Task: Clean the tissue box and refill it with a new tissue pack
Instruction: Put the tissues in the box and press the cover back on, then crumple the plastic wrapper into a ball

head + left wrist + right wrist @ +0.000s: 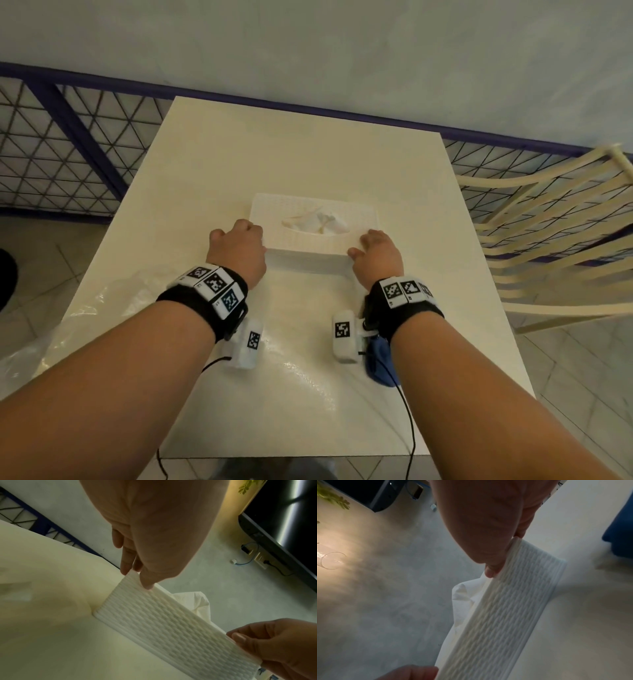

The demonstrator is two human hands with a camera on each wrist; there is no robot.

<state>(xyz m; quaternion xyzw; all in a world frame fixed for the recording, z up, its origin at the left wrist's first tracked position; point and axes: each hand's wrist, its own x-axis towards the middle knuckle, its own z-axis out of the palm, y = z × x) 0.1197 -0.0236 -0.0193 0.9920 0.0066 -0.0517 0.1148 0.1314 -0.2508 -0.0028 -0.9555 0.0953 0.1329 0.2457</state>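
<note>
Two hands (pixel 308 250) apparently flanking tissue box (pixel 313 236)

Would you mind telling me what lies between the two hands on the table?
The white tissue box, gripped at its near corners by the left hand and right hand, tissue poking from its top; the head view shows this.

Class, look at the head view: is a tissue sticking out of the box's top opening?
Yes, a crumpled white tissue pokes up through the tissue box top slot.
</note>
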